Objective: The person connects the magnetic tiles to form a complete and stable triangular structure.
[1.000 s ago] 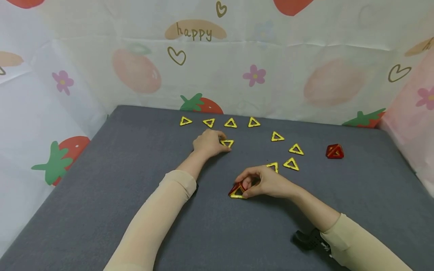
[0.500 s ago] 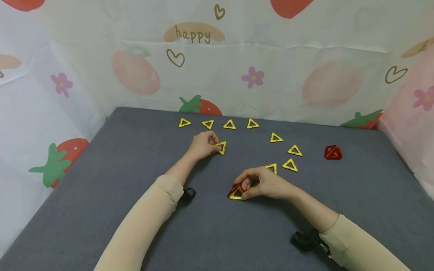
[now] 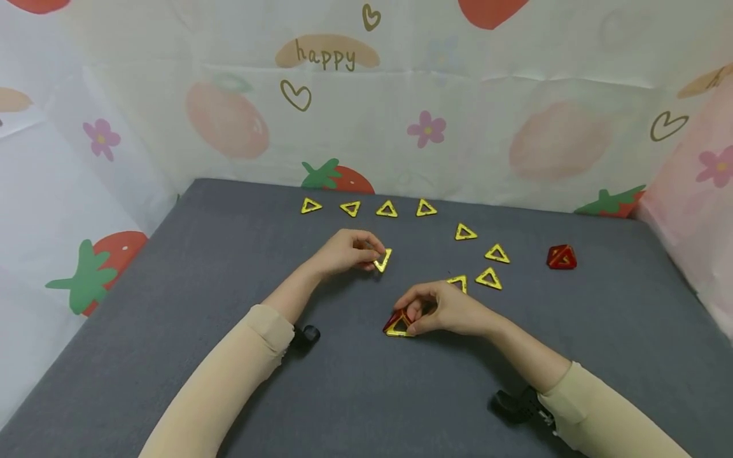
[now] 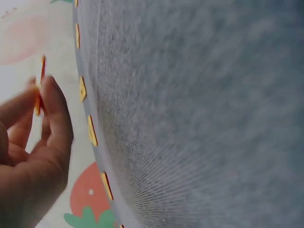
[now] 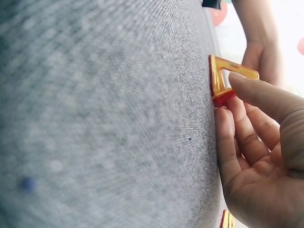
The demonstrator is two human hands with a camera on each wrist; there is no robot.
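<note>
Thumb and fingers of my left hand [image 3: 343, 252] pinch a yellow triangular magnetic tile [image 3: 385, 262], which looks raised off the table in the left wrist view. There the tile [image 4: 43, 64] is seen nearly edge-on. Nearer the front, my right hand [image 3: 452, 310] grips a small red-and-yellow structure of joined triangular tiles [image 3: 395, 329] standing on the table. Its yellow-framed side [image 5: 217, 78] shows in the right wrist view, with the thumb against it; fingers hide the rest. The left-hand tile is apart from this structure.
Several yellow triangular tiles lie flat along the back of the grey table [image 3: 240, 254], including one tile [image 3: 387, 210], and curve down the right. One tile [image 3: 458, 283] is partly behind the right hand. A finished-looking red pyramid [image 3: 562, 257] stands at right.
My left hand has picked the yellow triangular tile off the table, tilted it and drawn it nearer the front. The right hand keeps holding the joined tiles in place.
</note>
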